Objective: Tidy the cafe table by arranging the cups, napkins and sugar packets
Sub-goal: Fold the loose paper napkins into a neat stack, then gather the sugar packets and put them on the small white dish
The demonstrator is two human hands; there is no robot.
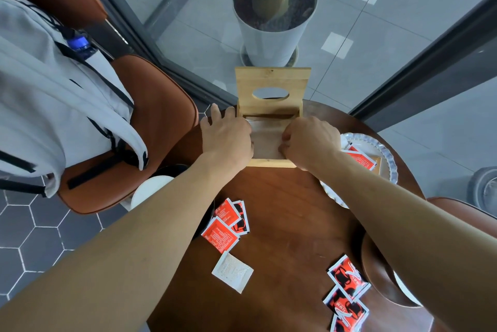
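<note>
A wooden napkin box [272, 84] stands open at the far edge of the round brown table [282, 205], its lid with an oval hole tipped up. A stack of pale napkins [266, 140] lies inside. My left hand [227, 134] rests on the box's left side, fingers spread over the napkins' edge. My right hand [309, 140] is curled on the napkins' right edge. Red sugar packets [228, 224] lie at the table's left. A white packet [232, 271] lies nearer me. More red-and-black packets [347, 294] lie at the near right.
A clear scalloped plate [387, 154] with red packets on it sits at the right, partly under my right arm. A white cup [150, 189] shows under my left arm. A brown chair with a grey backpack [53, 105] stands left. A white planter [271, 33] stands behind glass.
</note>
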